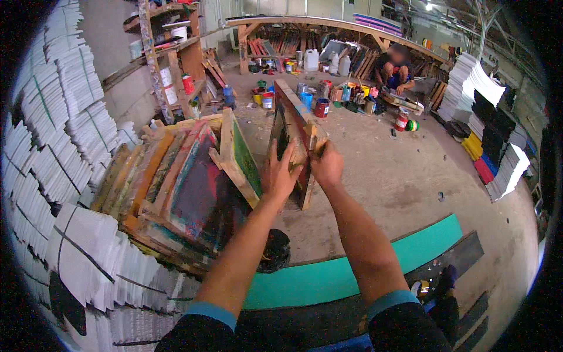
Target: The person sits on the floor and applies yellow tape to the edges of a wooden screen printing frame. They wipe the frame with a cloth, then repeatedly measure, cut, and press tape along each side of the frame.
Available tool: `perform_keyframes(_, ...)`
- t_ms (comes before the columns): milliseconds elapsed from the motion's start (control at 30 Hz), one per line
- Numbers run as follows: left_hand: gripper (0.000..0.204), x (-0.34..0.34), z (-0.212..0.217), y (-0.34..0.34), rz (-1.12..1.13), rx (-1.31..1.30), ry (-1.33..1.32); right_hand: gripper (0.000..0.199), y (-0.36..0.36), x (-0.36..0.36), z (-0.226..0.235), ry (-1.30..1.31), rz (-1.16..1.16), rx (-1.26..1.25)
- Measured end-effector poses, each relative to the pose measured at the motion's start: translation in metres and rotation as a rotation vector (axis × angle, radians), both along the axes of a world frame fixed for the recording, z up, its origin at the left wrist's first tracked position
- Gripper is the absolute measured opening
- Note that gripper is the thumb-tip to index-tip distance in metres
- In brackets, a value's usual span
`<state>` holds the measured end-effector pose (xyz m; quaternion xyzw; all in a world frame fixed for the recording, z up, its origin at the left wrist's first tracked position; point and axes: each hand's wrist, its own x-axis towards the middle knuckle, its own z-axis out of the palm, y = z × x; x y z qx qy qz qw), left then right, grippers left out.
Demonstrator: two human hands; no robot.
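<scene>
In front of me, a long wooden screen-printing frame stands on edge, its paint-stained bar running away from me. My right hand is closed round its near upper corner. My left hand grips the near end of a dark-meshed frame close against it, thumb and fingers on either side of the wood. Whether these two are joined cannot be made out. Left of my left hand leans a wooden frame with green mesh. Beyond it lies a row of leaning, paint-smeared frames.
Bundled white sheets pile up on the left. A green strip and a black bag lie near me. Paint cans stand on the floor ahead. Another person squats at the far right, near stacked sheets.
</scene>
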<state>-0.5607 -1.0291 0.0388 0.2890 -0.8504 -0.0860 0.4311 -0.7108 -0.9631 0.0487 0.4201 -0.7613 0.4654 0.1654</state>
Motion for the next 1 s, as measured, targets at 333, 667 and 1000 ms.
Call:
perform_keyframes(333,0.045,0.009,0.014,-0.035,-0.030,0.187,0.107,0.049,-0.018,0.024,0.019,-0.011,-0.003,0.055)
perform_keyframes(667,0.037,0.032,0.007,-0.060,-0.201,0.173,0.259,0.052,-0.031,0.029,0.019,-0.003,-0.046,0.082)
perform_keyframes(1000,0.032,0.020,0.013,-0.051,-0.196,0.140,0.146,0.027,-0.031,0.010,0.013,-0.119,-0.060,0.001)
